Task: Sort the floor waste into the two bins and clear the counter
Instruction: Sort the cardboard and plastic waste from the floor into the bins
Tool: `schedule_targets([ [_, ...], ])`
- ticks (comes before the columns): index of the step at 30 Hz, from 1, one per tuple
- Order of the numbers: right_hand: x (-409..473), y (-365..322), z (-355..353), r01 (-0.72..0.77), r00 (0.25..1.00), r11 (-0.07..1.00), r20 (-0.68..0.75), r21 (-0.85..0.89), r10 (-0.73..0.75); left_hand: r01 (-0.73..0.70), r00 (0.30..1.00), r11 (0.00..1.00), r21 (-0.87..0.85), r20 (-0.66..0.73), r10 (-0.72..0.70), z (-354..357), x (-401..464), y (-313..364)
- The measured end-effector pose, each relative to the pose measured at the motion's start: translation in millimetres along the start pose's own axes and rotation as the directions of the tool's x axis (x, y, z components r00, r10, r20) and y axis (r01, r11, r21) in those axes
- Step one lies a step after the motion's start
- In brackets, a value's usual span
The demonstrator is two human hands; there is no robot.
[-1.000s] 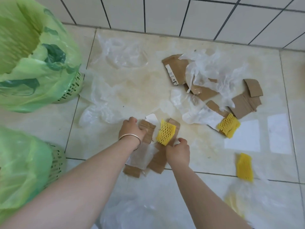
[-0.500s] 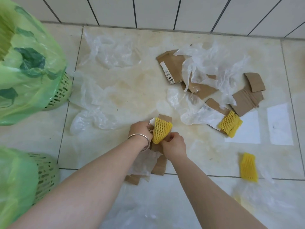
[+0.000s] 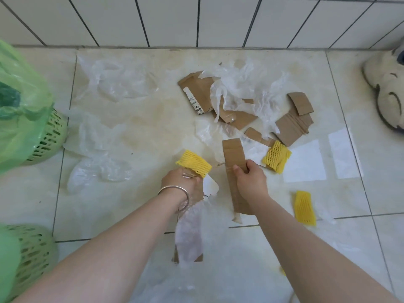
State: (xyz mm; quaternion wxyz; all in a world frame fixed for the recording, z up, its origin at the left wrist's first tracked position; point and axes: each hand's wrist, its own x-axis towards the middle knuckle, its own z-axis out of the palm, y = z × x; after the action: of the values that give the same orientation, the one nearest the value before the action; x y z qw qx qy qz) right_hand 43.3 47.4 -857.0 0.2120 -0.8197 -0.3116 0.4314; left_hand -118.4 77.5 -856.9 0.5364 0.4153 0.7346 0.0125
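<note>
My left hand (image 3: 182,182), with a silver bangle on the wrist, grips a yellow foam net (image 3: 193,163) together with a clear plastic sheet and cardboard (image 3: 189,232) that hang below it. My right hand (image 3: 249,177) is shut on a long brown cardboard strip (image 3: 234,158), held lengthwise above the floor. More cardboard pieces (image 3: 293,123) and crumpled white plastic (image 3: 240,88) lie ahead. Two other yellow foam nets (image 3: 276,156) (image 3: 304,207) lie on the floor to the right.
Two green baskets lined with green bags stand at the left, one far (image 3: 47,136) and one near (image 3: 30,252). Clear plastic bags (image 3: 98,145) are spread across the tiles at left. A tiled wall (image 3: 196,20) closes the back. A plush slipper (image 3: 387,88) sits at far right.
My hands have parted: the left has lifted the yellow foam net leftward, and the right has pulled the cardboard strip away to the right.
</note>
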Motion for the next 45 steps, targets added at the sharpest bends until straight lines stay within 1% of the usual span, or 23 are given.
schedule_targets([
  [2,10,2,-16,0.001,0.999,1.0,-0.034,0.011,-0.001,0.019,0.999,0.994,-0.105,0.04,-0.015,7,2,8],
  [4,21,4,-28,-0.01,0.999,1.0,-0.044,-0.017,0.01,0.036,0.995,0.983,-0.178,0.095,-0.019,18,8,14],
  [6,32,9,-35,-0.031,0.997,0.998,-0.068,-0.052,0.028,0.024,0.991,0.983,-0.183,0.136,0.001,29,7,21],
  [10,51,17,-45,-0.048,0.982,0.992,-0.189,-0.115,0.026,-0.039,0.983,0.984,-0.171,0.171,0.069,44,8,23],
  [13,59,20,-53,-0.029,0.977,0.985,-0.215,-0.171,-0.009,-0.07,0.975,0.973,-0.219,0.193,0.113,51,10,23],
  [16,68,22,-59,-0.011,0.975,0.981,-0.22,-0.191,-0.032,-0.112,0.976,0.969,-0.221,0.159,0.149,56,13,25],
  [18,76,23,-62,-0.017,0.979,0.987,-0.203,-0.157,-0.016,-0.115,0.978,0.959,-0.258,0.138,0.154,57,16,29],
  [19,80,23,-63,-0.01,0.982,0.99,-0.188,-0.141,-0.017,-0.107,0.98,0.947,-0.302,0.13,0.152,57,16,30],
  [21,86,21,-63,0.015,0.989,0.989,-0.146,-0.15,-0.037,-0.076,0.984,0.892,-0.446,0.111,0.139,57,19,34],
  [23,89,20,-63,0.06,0.993,0.968,-0.088,-0.243,-0.083,-0.036,0.99,0.817,-0.575,0.09,0.106,56,23,36],
  [25,89,17,-63,0.092,0.992,0.932,-0.047,-0.351,-0.115,-0.016,0.996,0.768,-0.64,0.058,0.069,54,28,37],
  [27,90,15,-65,0.093,0.992,0.914,-0.039,-0.395,-0.118,-0.016,0.999,0.764,-0.644,0.016,0.034,53,35,36],
  [29,92,15,-67,0.079,0.994,0.912,-0.042,-0.403,-0.105,-0.02,1.0,0.781,-0.624,-0.024,0.006,52,39,36],
  [31,94,14,-68,0.057,0.995,0.932,-0.052,-0.357,-0.081,-0.025,0.999,0.795,-0.606,-0.048,-0.005,49,41,36],
  [34,95,10,-69,0.049,0.997,0.976,-0.054,-0.21,-0.062,-0.037,0.996,0.847,-0.531,-0.092,-0.014,45,43,34],
  [37,94,9,-68,-0.009,1.0,0.994,0.006,-0.107,0.01,-0.038,0.987,0.869,-0.494,-0.153,-0.044,39,46,32],
  [38,93,9,-69,-0.037,0.999,0.996,0.024,-0.082,0.039,-0.034,0.987,0.865,-0.5,-0.152,-0.049,38,46,32],
  [41,89,13,-68,-0.112,0.991,0.993,0.075,0.034,0.11,0.0,0.998,0.822,-0.569,-0.05,-0.034,39,41,35],
  [43,83,14,-66,-0.138,0.984,0.978,0.131,0.155,0.118,0.038,0.999,0.791,-0.61,0.027,-0.026,41,38,38],
  [45,76,14,-64,-0.145,0.979,0.965,0.173,0.216,0.109,0.058,0.997,0.774,-0.631,0.069,-0.018,42,37,38],
])
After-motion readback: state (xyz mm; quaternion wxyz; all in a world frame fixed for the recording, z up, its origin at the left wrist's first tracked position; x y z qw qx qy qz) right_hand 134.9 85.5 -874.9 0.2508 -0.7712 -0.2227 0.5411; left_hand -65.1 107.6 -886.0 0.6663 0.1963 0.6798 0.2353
